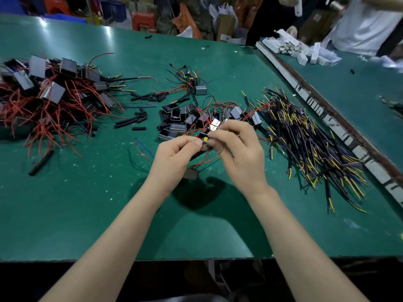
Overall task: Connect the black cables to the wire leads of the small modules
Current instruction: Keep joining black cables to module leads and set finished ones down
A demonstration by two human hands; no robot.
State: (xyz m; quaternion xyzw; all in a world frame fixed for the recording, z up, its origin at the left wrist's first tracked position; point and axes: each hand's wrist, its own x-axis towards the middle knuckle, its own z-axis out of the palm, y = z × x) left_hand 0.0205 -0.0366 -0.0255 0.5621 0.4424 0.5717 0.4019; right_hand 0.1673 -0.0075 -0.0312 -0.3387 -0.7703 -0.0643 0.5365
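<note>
Both hands meet above the green table (pixel 65 203). The left hand (pixel 174 153) and right hand (pixel 237 149) pinch one small module (pixel 205 138) between their fingertips. The black cables (pixel 309 144) lie piled to the right, long axes running diagonally, nearer the right hand.

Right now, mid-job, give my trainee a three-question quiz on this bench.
1. True or false: the pile of black cables lies to the right of the hands.
2. What colour are most leads in the heap of finished modules at far left?
3. The left hand and right hand are: A) resting flat on the green table; B) pinching a small module between them; C) holding a sleeve piece.

Key: 1 true; 2 red; 3 B.
</note>
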